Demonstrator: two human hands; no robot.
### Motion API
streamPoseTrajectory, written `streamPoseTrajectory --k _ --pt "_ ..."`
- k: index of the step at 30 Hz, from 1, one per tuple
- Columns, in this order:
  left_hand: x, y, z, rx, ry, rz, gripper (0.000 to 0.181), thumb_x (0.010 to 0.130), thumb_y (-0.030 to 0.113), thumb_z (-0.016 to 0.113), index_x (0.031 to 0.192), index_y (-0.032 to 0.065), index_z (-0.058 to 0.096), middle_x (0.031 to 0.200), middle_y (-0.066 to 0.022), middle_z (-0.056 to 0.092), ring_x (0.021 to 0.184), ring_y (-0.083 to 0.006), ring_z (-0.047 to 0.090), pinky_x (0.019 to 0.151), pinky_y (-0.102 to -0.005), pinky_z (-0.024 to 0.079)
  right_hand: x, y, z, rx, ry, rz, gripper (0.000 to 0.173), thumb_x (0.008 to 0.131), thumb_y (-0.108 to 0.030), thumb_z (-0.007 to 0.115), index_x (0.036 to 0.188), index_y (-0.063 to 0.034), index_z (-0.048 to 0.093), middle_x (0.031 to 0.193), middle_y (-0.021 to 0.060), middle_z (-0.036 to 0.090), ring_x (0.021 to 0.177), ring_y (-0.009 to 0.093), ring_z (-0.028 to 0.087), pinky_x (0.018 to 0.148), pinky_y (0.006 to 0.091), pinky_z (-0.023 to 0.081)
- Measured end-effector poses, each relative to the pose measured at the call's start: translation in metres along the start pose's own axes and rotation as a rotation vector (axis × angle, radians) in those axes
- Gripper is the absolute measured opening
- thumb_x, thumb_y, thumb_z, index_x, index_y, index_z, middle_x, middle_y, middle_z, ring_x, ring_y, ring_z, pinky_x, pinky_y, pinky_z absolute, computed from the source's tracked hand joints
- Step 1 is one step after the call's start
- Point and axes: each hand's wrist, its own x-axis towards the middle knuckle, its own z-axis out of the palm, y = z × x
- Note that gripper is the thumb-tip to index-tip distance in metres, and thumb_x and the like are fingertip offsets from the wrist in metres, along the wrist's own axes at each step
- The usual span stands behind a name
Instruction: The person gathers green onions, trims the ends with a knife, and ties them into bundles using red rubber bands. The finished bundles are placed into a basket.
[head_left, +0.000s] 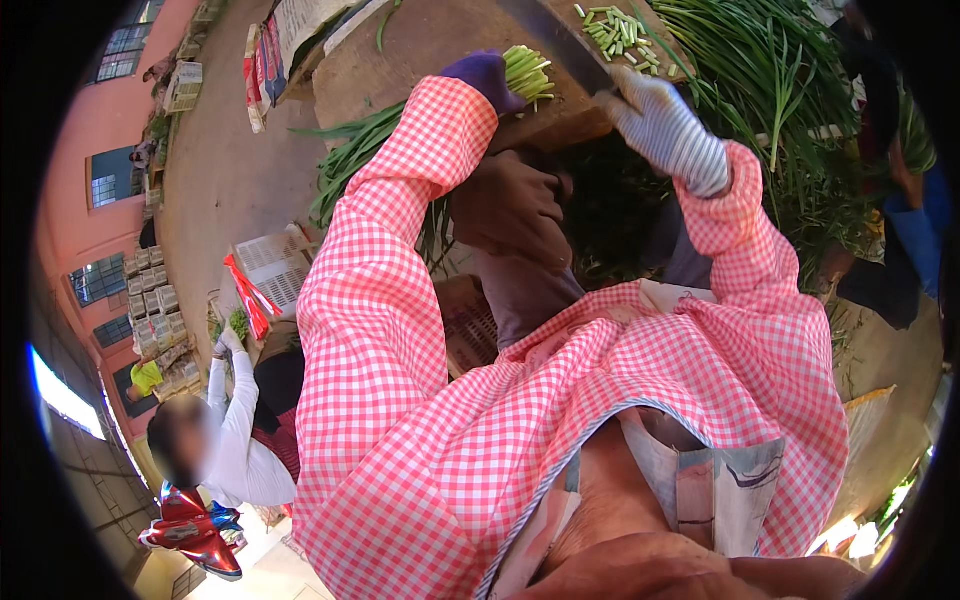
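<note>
My left hand (486, 78), in a purple glove, is closed around a bundle of green leafy stalks (529, 75). Their pale cut ends face right, while the long leaves (358, 139) trail out under my left sleeve. A striped knit glove covers my right hand (664, 124), which grips a large knife (566, 49) by its handle. The blade, blurred, points up and left over the wooden board (442, 37), apart from the bundle. Short cut stalk pieces (619, 36) lie on the board beyond the knife.
A big heap of long green leaves (765, 67) spreads at the upper right. Someone in a white top (247, 465) works at the left beside a plastic crate (274, 259) and a red ribbon-like strip (251, 296). Stacked crates (156, 300) line the pink wall.
</note>
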Motion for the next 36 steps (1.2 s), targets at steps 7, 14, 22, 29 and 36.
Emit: streamPoseTrajectory --k 7,14,22,29,36 --pt "0.005 0.009 0.001 0.009 -0.024 -0.114 0.064 0.066 0.042 0.075 0.113 0.0021 0.057 0.11 -0.0188 0.062 0.105 -0.0328 0.059 0.088 -0.0396 0.047 -0.039 -0.008 0.025 -0.171 -0.028 0.127 0.02 0.087 -0.02 0.057 0.098 -0.0027 0.056 0.078 0.0216 0.061 0.077 0.041 0.06 0.064 0.0432 0.049" --pt "0.007 0.009 0.004 0.022 -0.05 -0.085 0.065 0.067 0.042 0.074 0.116 0.0037 0.055 0.114 -0.0175 0.06 0.108 -0.0333 0.057 0.09 -0.0403 0.046 -0.047 -0.007 0.028 -0.384 -0.192 0.22 0.021 0.088 -0.022 0.056 0.086 -0.0014 0.05 0.074 0.0227 0.06 0.072 0.042 0.06 0.061 0.046 0.048" --pt "0.0 0.015 0.009 0.128 0.07 -0.04 0.058 0.07 0.038 0.071 0.115 0.0047 0.057 0.114 -0.0204 0.059 0.107 -0.0352 0.057 0.091 -0.041 0.047 0.004 0.014 0.043 -0.289 -0.25 0.214 0.016 0.087 -0.016 0.055 0.088 -0.0008 0.049 0.068 0.0233 0.055 0.068 0.043 0.056 0.057 0.0417 0.044" --pt "-0.01 0.008 0.006 0.102 0.036 -0.03 0.053 0.071 0.037 0.07 0.112 0.0058 0.059 0.116 -0.0189 0.058 0.107 -0.035 0.057 0.091 -0.0426 0.047 -0.021 -0.004 0.032 -0.04 -0.354 0.425 0.018 0.091 -0.021 0.052 0.089 -0.003 0.049 0.059 0.016 0.054 0.048 0.032 0.056 0.048 0.0399 0.047" --pt "0.01 0.01 0.025 0.141 0.082 -0.049 0.045 0.074 0.03 0.067 0.111 0.0057 0.06 0.114 -0.0184 0.059 0.105 -0.0344 0.059 0.089 -0.0429 0.048 0.008 0.041 0.057 -0.163 -0.383 0.34 0.017 0.088 -0.016 0.051 0.094 -0.0007 0.053 0.062 0.0164 0.055 0.056 0.029 0.057 0.052 0.0385 0.045"
